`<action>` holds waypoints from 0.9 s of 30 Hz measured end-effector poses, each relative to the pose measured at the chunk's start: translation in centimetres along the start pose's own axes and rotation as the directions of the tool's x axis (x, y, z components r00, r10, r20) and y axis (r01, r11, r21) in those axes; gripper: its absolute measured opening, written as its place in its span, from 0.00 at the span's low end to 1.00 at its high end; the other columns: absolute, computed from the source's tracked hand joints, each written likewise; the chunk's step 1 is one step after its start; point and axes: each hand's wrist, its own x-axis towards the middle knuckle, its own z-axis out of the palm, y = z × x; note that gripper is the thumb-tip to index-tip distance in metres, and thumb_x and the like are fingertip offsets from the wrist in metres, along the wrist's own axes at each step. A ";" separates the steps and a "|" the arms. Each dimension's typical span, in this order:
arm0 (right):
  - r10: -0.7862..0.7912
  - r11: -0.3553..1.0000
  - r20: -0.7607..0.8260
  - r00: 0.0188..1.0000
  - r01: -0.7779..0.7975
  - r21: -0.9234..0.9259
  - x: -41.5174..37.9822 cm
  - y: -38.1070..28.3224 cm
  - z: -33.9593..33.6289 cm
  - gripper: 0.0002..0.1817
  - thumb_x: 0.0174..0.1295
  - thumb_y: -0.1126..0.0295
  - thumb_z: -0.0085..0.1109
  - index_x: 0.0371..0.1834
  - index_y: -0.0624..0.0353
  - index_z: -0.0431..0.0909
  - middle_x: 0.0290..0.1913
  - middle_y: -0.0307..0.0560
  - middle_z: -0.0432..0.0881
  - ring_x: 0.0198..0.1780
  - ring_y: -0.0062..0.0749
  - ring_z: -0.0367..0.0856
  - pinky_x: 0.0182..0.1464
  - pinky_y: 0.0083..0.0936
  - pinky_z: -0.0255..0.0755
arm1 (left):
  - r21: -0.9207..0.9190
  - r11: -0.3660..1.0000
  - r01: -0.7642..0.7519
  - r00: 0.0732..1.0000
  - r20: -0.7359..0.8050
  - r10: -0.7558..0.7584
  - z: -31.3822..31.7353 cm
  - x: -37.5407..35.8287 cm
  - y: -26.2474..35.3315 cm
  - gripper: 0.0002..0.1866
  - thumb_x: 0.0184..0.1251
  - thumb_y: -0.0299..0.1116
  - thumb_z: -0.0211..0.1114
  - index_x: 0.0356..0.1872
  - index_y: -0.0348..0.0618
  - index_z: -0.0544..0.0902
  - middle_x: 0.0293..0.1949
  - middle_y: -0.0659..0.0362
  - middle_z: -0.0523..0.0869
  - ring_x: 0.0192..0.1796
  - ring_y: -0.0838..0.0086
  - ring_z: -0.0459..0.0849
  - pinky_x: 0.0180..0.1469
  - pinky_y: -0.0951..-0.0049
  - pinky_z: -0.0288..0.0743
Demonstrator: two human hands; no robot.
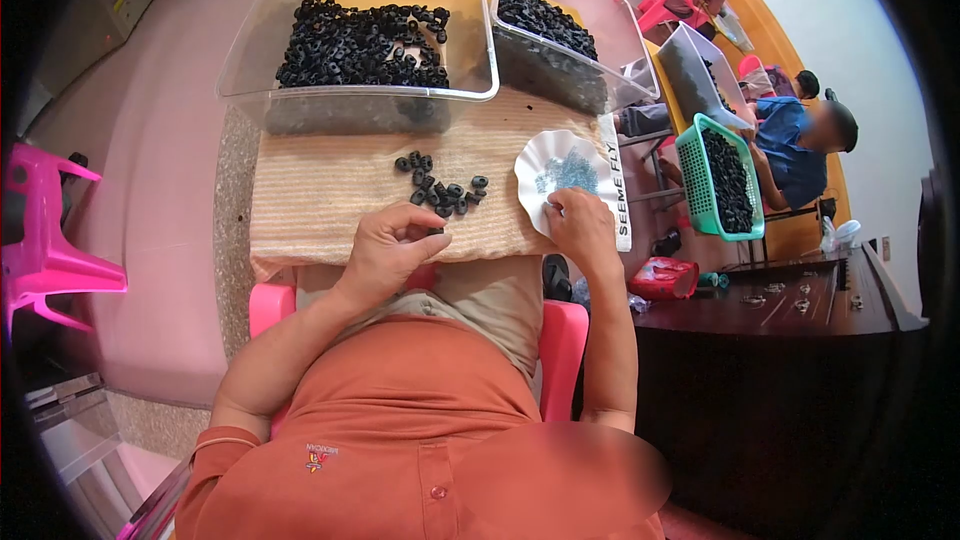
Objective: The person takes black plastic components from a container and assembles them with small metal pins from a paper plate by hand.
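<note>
My left hand is at the table's near edge, thumb and fingers pinched on a small black part that is mostly covered by the fingertips. Just beyond it, several small black ring-like parts lie loose on a striped cloth. On the right, a white plate with a wavy rim holds a spread of tiny bluish clear pieces. My right hand reaches over the plate's near side, fingertips drawn together at the pieces. Whatever lies between those fingertips is hidden.
Two clear plastic bins, a large one and another, hold heaps of black parts at the table's far side. To the right, a person in blue sits by a green basket of black parts. A pink stool stands left.
</note>
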 end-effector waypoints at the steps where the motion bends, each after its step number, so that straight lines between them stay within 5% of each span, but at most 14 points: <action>1: -0.011 1.000 -0.007 1.000 0.011 0.001 0.1 0.2 0.2 0.09 0.61 0.68 0.61 0.41 0.56 0.88 0.43 0.54 0.88 0.46 0.53 0.86 0.51 0.47 0.79 | 0.004 1.000 0.001 1.000 0.000 -0.001 0.0 0.0 0.0 0.07 0.64 0.22 0.75 0.41 0.35 0.87 0.40 0.63 0.87 0.37 0.86 0.82 0.38 0.83 0.77; 11: -0.063 0.994 -0.034 0.997 0.066 0.083 0.5 0.5 0.4 0.09 0.58 0.73 0.61 0.40 0.59 0.87 0.38 0.55 0.88 0.42 0.54 0.87 0.49 0.45 0.79 | 0.037 0.999 0.012 1.000 -0.010 -0.011 0.1 0.0 -0.4 0.07 0.63 0.23 0.75 0.41 0.34 0.87 0.38 0.64 0.87 0.36 0.86 0.82 0.38 0.83 0.76; 23: -0.182 0.926 -0.273 0.945 0.258 0.276 0.0 0.4 -0.2 0.08 0.67 0.80 0.57 0.47 0.62 0.80 0.40 0.59 0.81 0.42 0.60 0.82 0.44 0.45 0.75 | 0.047 0.997 0.059 0.998 0.006 -0.059 0.2 -0.3 0.8 0.07 0.67 0.22 0.72 0.44 0.34 0.86 0.38 0.63 0.86 0.36 0.85 0.83 0.38 0.82 0.77; 27: -0.102 0.859 -0.266 0.959 0.220 0.462 -0.1 0.1 0.6 0.07 0.66 0.80 0.61 0.45 0.64 0.80 0.38 0.55 0.81 0.38 0.49 0.83 0.40 0.36 0.76 | 0.022 1.000 0.020 1.000 0.004 -0.020 0.4 -0.1 0.2 0.09 0.68 0.23 0.71 0.47 0.36 0.86 0.38 0.66 0.85 0.37 0.87 0.81 0.40 0.83 0.76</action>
